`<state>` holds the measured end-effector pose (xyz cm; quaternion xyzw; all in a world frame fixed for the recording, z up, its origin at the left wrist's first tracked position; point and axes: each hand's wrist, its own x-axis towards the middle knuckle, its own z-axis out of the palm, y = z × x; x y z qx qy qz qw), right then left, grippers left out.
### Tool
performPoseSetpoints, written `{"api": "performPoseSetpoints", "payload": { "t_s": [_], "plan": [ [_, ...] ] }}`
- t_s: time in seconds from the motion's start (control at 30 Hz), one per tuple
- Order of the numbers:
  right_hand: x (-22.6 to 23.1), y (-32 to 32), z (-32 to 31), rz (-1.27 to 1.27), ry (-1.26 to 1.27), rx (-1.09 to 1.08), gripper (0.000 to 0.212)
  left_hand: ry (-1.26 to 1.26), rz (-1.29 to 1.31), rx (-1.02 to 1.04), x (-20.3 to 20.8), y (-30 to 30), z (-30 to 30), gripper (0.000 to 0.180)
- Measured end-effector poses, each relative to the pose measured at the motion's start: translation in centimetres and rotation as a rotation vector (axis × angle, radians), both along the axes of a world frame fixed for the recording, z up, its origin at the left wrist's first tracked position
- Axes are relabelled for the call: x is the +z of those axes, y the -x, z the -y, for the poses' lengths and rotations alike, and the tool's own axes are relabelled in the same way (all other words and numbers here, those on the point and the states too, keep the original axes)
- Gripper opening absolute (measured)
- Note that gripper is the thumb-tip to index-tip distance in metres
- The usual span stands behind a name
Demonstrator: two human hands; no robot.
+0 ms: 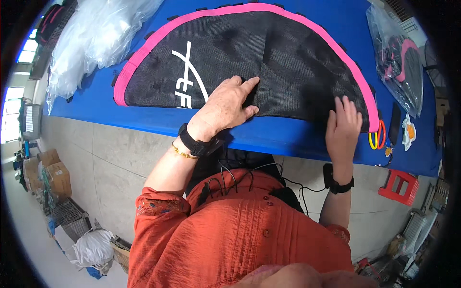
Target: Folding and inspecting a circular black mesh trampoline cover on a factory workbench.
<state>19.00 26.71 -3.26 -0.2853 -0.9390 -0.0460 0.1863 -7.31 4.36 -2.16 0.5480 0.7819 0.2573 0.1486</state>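
Head view: black mesh panel (269, 57) with pink binding lies flat on blue table (144, 120), straight edge near table front. Left hand (225, 108) rests palm-down on mesh near white lettering, fingers spread, gripping nothing. Right hand (343, 127) lies flat at mesh's right corner, fingers extended, nothing clasped. Scissors with yellow and orange handles (377, 137) just beside right hand. Clear plastic bags (91, 43) at table's left end.

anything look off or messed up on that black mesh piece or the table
Nothing stands out. The black mesh panel with pink trim lies flat on the blue table, both hands pressing it: left hand, right hand. The scissors sit at the table edge.
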Motion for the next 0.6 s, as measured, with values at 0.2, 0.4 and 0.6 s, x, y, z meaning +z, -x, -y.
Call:
{"api": "performPoseSetpoints", "payload": {
  "t_s": [0.2,0.4,0.6],
  "plan": [
    [2.0,7.3,6.5,-0.227,0.183,0.344,0.039,-0.017,0.003,0.005,-0.5,0.1,0.2,0.078],
    [-1.0,12.2,8.7,-0.22,0.19,0.309,0.032,-0.084,-0.005,0.029,-0.9,-0.1,0.4,0.076],
    [-1.7,13.1,8.1,-0.226,0.23,0.251,0.029,-0.147,0.023,0.049,-1.3,0.1,0.6,0.078]
  ]
}}
